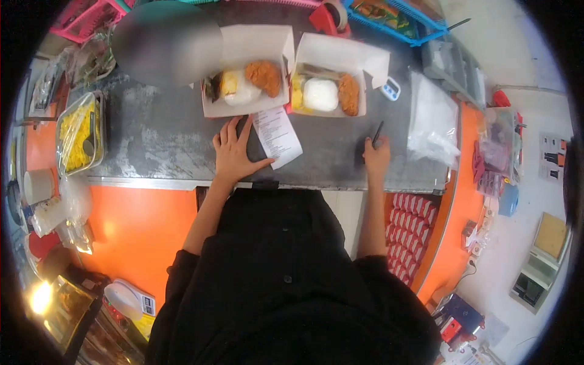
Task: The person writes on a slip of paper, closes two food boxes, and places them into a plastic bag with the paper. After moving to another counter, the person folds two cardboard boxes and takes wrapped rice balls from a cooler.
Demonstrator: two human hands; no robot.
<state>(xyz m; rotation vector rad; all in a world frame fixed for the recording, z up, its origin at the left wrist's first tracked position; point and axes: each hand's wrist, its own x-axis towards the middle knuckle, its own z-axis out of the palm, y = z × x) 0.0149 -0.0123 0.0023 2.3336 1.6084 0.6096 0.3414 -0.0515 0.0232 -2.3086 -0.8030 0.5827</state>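
My left hand [233,152] lies on the dark counter with its fingers spread, its thumb on the lower edge of a printed receipt [278,135]. My right hand [377,155] is closed around a dark pen [378,131], whose tip points up and away from me. Beyond the receipt stand two open cardboard meal boxes. In the left box [243,111] are white rice, something yellow and a piece of fried chicken [263,77]. The right box [328,113] holds a white rice mound [320,95], yellow pieces and another piece of fried chicken [348,94].
A small white and blue timer [390,89] lies right of the boxes. Clear plastic bags [433,118] cover the counter's right end. On the left sits a container of yellow shredded food [79,134]. A red tape dispenser [328,18] and a blue basket [395,21] are at the back.
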